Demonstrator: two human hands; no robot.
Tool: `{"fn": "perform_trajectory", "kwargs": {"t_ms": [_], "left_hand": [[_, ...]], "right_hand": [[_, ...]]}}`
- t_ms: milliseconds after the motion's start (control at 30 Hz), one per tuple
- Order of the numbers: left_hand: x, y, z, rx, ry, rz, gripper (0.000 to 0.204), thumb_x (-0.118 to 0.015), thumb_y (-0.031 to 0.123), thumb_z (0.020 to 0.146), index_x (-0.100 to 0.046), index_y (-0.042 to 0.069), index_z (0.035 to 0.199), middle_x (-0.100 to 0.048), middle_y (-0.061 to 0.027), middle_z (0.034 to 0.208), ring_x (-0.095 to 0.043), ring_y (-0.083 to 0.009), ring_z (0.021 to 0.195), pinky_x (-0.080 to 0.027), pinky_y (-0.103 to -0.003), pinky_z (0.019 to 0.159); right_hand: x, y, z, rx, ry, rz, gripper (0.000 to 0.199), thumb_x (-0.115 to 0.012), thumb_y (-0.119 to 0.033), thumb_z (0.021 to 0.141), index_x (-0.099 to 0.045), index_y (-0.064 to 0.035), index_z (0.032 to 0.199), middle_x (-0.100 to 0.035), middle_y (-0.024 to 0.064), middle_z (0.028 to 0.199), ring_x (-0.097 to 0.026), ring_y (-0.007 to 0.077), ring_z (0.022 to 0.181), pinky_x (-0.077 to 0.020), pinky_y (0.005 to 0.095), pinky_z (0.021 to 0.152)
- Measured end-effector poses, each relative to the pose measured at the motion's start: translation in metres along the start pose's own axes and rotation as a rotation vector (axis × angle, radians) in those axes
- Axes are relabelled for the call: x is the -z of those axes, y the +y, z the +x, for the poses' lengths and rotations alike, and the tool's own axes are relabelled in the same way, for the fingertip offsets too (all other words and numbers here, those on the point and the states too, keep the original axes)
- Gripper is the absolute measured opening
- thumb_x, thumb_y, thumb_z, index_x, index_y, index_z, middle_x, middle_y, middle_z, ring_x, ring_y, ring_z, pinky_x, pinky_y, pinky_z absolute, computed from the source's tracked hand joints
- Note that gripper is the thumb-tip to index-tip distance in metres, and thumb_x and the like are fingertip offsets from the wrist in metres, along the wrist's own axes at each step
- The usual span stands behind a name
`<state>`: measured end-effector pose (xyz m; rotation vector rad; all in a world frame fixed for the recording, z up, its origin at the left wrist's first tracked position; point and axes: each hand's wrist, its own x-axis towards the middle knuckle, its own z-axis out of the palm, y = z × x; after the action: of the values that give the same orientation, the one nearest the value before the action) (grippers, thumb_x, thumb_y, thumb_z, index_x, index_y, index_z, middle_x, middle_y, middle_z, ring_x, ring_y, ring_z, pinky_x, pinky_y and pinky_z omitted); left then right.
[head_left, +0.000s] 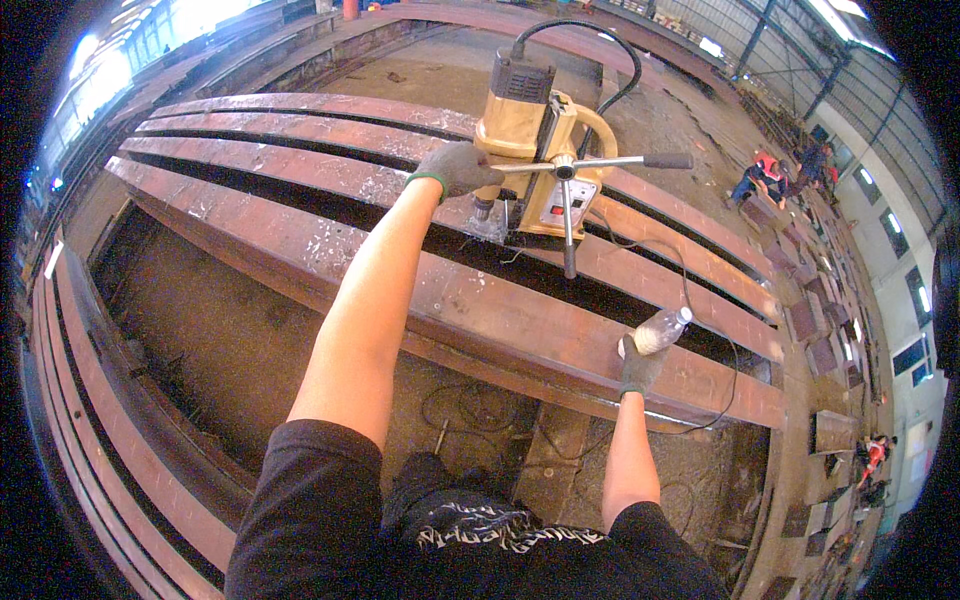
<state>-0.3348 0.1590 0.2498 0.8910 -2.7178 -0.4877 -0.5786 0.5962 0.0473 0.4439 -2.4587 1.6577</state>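
A yellow magnetic drill [512,118] stands upright on rust-brown steel beams, its motor on top and a three-spoke feed handle [625,162] at its side. My left hand [458,170], in a grey glove with a green cuff, is closed around the end of the left spoke. Metal shavings [487,228] lie by the drill's bit. Farther right and nearer to me, my gloved right hand [640,372] grips a clear plastic bottle [662,330], tilted with its cap end up and right, just over the near beam [520,320].
Dark gaps run between the parallel beams. A black cable [737,375] trails from the drill across the beams and down to the floor. More long beams [130,400] lie at left. Two or more people [768,178] work among steel pieces at far right.
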Motion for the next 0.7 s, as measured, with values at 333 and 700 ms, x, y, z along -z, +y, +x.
{"fn": "perform_trajectory", "kwargs": {"t_ms": [333,700], "left_hand": [[-0.004,0.004,0.003,0.000,0.001,-0.017,0.060,-0.064,0.061,0.083,-0.079,0.010,0.108,-0.074,-0.0222,0.113,-0.071,-0.0390,0.105,-0.054,-0.047,0.093],[-0.011,-0.006,0.003,-0.061,0.062,0.009,0.064,-0.060,0.065,0.089,-0.077,0.005,0.103,-0.074,-0.0224,0.104,-0.072,-0.0419,0.099,-0.055,-0.049,0.088]], "right_hand": [[0.004,0.053,-0.055,-0.039,0.264,-0.180,0.061,-0.082,-0.022,0.084,-0.054,0.0001,0.134,-0.065,0.0162,0.121,-0.063,0.0254,0.112,-0.0493,0.0393,0.099],[-0.058,-0.156,-0.035,0.496,-0.065,0.048,0.027,-0.073,-0.019,0.094,-0.065,-0.0004,0.113,-0.069,0.0129,0.100,-0.066,0.0242,0.097,-0.0522,0.0378,0.086]]}}
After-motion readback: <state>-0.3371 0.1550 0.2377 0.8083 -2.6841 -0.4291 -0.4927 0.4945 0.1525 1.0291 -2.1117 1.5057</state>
